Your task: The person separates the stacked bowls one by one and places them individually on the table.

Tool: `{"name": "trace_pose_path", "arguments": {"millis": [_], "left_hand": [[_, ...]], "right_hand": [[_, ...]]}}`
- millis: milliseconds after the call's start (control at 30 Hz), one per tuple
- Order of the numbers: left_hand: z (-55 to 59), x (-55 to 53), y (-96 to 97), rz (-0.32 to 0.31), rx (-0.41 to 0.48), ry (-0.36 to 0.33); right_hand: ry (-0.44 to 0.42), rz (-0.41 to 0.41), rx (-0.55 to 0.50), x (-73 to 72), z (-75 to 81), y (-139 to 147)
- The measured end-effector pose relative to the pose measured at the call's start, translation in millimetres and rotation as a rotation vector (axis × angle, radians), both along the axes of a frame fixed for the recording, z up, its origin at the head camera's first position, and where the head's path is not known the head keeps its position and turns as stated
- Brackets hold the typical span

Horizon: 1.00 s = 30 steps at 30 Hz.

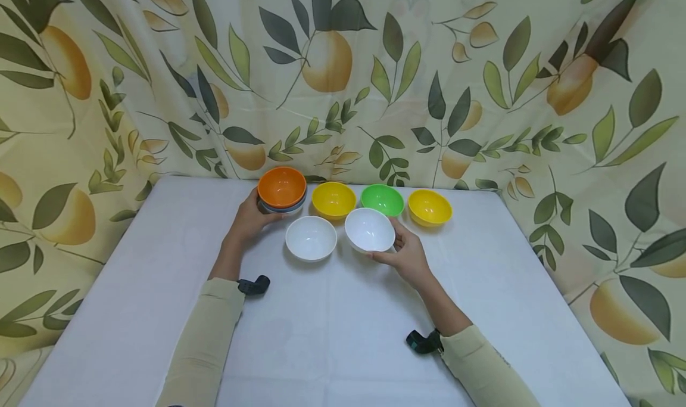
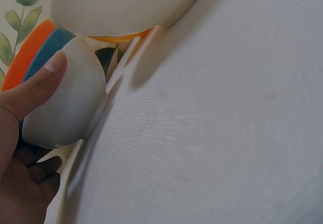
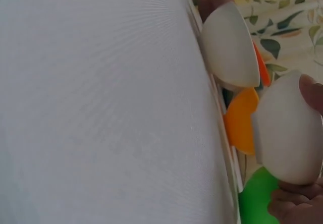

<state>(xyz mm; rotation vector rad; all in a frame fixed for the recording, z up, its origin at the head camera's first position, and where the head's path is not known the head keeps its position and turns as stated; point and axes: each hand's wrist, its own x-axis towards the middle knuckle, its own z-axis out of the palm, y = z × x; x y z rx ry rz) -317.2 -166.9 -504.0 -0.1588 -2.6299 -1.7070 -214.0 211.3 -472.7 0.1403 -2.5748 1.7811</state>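
Note:
At the back left, my left hand [image 1: 250,217] grips a nested stack of bowls. An orange bowl [image 1: 281,186] is on top, a blue bowl [image 2: 56,44] shows under it, and a white bowl [image 2: 70,100] is outermost, with my thumb against its side. My right hand [image 1: 406,253] holds another white bowl [image 1: 370,230] by its right side, thumb and fingers around it, tilted in the right wrist view. Between the hands a second white bowl [image 1: 311,239] stands upright on the table.
Along the back of the white-covered table [image 1: 321,335] stand a yellow bowl [image 1: 333,201], a green bowl [image 1: 383,199] and another yellow bowl [image 1: 430,208]. A patterned curtain [image 1: 332,127] hangs right behind them and along both sides.

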Motion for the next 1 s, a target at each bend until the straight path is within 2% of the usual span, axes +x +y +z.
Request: {"name": "trace_pose_path", "arguments": {"millis": [233, 533, 1000], "left_hand": [[-1.2, 1.5, 0.5, 0.002, -0.005, -0.005], [0.1, 1.1, 0.3, 0.005, 0.014, -0.006], [-0.6, -1.8, 0.1, 0.010, -0.011, -0.012]], "right_hand": [[-0.011, 0.020, 0.000, -2.2, -7.9, 3], [-0.015, 0.063, 0.003, -2.1, -10.6, 2], [-0.031, 0.100, -0.003, -4.0, -14.0, 3]]}}
